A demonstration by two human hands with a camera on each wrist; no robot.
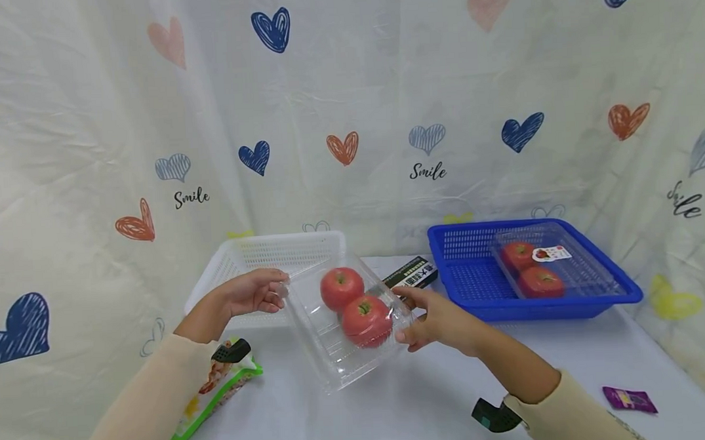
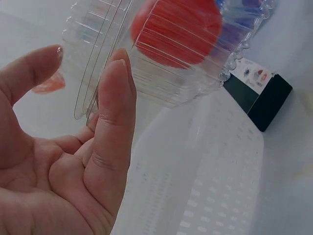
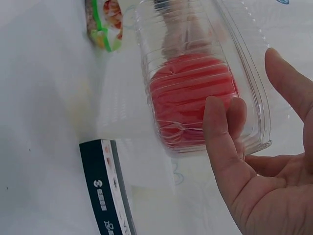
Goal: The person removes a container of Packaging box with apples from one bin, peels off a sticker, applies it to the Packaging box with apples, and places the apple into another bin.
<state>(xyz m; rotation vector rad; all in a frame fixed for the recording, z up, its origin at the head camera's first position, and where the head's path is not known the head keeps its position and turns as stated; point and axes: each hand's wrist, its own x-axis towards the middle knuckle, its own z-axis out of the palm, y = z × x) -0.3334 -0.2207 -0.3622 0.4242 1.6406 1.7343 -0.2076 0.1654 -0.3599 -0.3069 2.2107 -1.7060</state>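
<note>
Cream fabric left sleeve [image 1: 147,393] enters at lower left, matching right sleeve [image 1: 573,410] at lower right. Frame centre, lifted over the white table [image 1: 442,387] and tilted: clear ribbed plastic box [image 1: 319,336] holding two round red tomatoes [image 1: 367,320]. Left hand [image 1: 252,293] pinches its upper-left edge, thumb and index finger on either side of the rim. Right hand [image 1: 436,318] pinches the right edge, thumb apart from the fingers, other fingertips against the ribbed underside.

Behind the box, left of centre: white perforated plastic basket [image 1: 213,282]. Dark printed carton [image 1: 412,274] just beyond the right hand. Right: blue perforated plastic basket [image 1: 545,311] with a second clear plastic box [image 1: 591,278], two more tomatoes and white label [image 1: 551,254] inside its outline. Lower left: green-edged printed bag [image 1: 215,393], partly behind the left sleeve. Lower right: small purple packet [image 1: 629,399].
</note>
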